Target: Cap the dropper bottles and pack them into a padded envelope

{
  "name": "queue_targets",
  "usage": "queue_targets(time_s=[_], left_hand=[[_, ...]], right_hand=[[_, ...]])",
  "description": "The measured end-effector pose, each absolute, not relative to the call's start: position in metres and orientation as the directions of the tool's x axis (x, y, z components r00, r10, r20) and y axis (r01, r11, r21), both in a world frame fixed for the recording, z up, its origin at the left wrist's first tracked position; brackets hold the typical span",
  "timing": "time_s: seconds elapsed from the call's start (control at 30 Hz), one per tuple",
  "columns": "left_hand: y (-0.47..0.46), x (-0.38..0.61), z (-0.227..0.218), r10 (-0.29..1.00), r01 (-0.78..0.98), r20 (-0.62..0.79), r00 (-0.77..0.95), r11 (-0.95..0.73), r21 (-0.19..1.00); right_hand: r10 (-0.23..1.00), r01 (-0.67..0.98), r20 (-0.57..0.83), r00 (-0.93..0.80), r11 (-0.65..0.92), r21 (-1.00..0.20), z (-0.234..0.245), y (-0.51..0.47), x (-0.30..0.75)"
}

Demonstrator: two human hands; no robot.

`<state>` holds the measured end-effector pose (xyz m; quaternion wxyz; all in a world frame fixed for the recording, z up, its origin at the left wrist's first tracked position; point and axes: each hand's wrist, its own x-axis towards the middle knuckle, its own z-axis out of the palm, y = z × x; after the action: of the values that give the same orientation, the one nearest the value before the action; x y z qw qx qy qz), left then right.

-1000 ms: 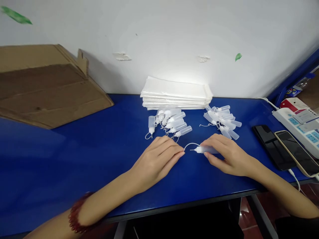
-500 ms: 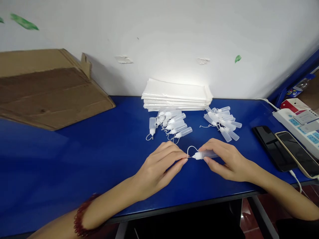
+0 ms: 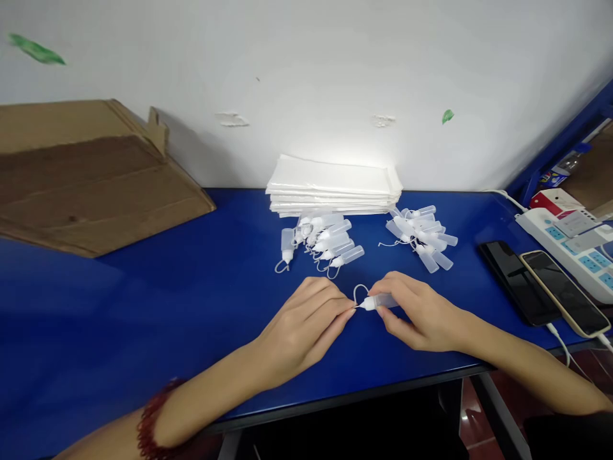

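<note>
My right hand (image 3: 419,310) grips a small clear dropper bottle (image 3: 380,301) lying sideways just above the blue table (image 3: 143,306), its white tip pointing left. My left hand (image 3: 306,322) pinches the small cap on the thin white tether loop (image 3: 358,294) right at the bottle's tip. The fingertips of both hands nearly meet. A red bead bracelet (image 3: 148,415) sits on my left wrist.
Two heaps of the same dropper bottles lie behind my hands, one (image 3: 323,239) left and one (image 3: 421,233) right. A stack of white bags (image 3: 335,185) leans by the wall. A cardboard box (image 3: 90,172) stands at the left. Two phones (image 3: 541,281) and a power strip (image 3: 569,246) lie at the right.
My hands have come closer together; the bottle tip and the pinched cap now meet, and the tether has bent into a small loop.
</note>
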<state>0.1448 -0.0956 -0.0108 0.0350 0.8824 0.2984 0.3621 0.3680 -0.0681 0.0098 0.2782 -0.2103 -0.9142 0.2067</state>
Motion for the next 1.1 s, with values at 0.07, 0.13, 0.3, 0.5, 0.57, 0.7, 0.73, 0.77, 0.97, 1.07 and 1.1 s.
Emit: queue_targets(time_s=[0.07, 0.13, 0.3, 0.5, 0.57, 0.7, 0.73, 0.77, 0.97, 1.07, 1.1], left_hand=[[-0.095, 0.145, -0.012, 0.526, 0.502, 0.619, 0.583, -0.833, 0.235], [-0.095, 0.146, -0.013, 0.515, 0.496, 0.611, 0.601, -0.840, 0.221], [-0.097, 0.148, -0.013, 0.520, 0.494, 0.612, 0.596, -0.838, 0.231], [-0.097, 0.148, -0.008, 0.484, 0.507, 0.625, 0.613, -0.847, 0.159], [-0.097, 0.148, -0.008, 0.475, 0.502, 0.625, 0.620, -0.852, 0.150], [-0.098, 0.149, -0.007, 0.457, 0.503, 0.640, 0.618, -0.855, 0.125], [-0.099, 0.149, -0.007, 0.449, 0.506, 0.641, 0.623, -0.856, 0.108], [-0.099, 0.150, -0.007, 0.439, 0.510, 0.642, 0.629, -0.856, 0.086], [-0.097, 0.149, -0.008, 0.406, 0.531, 0.627, 0.666, -0.848, -0.015], [-0.093, 0.147, -0.006, 0.413, 0.544, 0.639, 0.649, -0.839, -0.010], [-0.092, 0.146, -0.004, 0.415, 0.550, 0.645, 0.642, -0.835, -0.010]], right_hand=[[0.484, 0.260, 0.431, -0.762, 0.837, -0.481, 0.008, -0.068, 0.367], [0.482, 0.262, 0.420, -0.769, 0.837, -0.481, 0.006, -0.068, 0.366], [0.488, 0.258, 0.415, -0.768, 0.829, -0.497, 0.006, -0.070, 0.365], [0.483, 0.228, 0.461, -0.744, 0.833, -0.504, 0.004, -0.071, 0.362], [0.474, 0.229, 0.471, -0.744, 0.843, -0.487, 0.002, -0.071, 0.362], [0.447, 0.209, 0.495, -0.745, 0.861, -0.463, 0.002, -0.073, 0.361], [0.441, 0.208, 0.501, -0.745, 0.866, -0.454, 0.003, -0.074, 0.361], [0.435, 0.210, 0.506, -0.745, 0.873, -0.440, 0.003, -0.074, 0.361], [0.374, 0.263, 0.497, -0.783, 0.923, -0.281, 0.001, -0.074, 0.361], [0.367, 0.288, 0.492, -0.790, 0.929, -0.231, 0.001, -0.073, 0.361], [0.365, 0.293, 0.491, -0.791, 0.930, -0.219, 0.001, -0.073, 0.361]])
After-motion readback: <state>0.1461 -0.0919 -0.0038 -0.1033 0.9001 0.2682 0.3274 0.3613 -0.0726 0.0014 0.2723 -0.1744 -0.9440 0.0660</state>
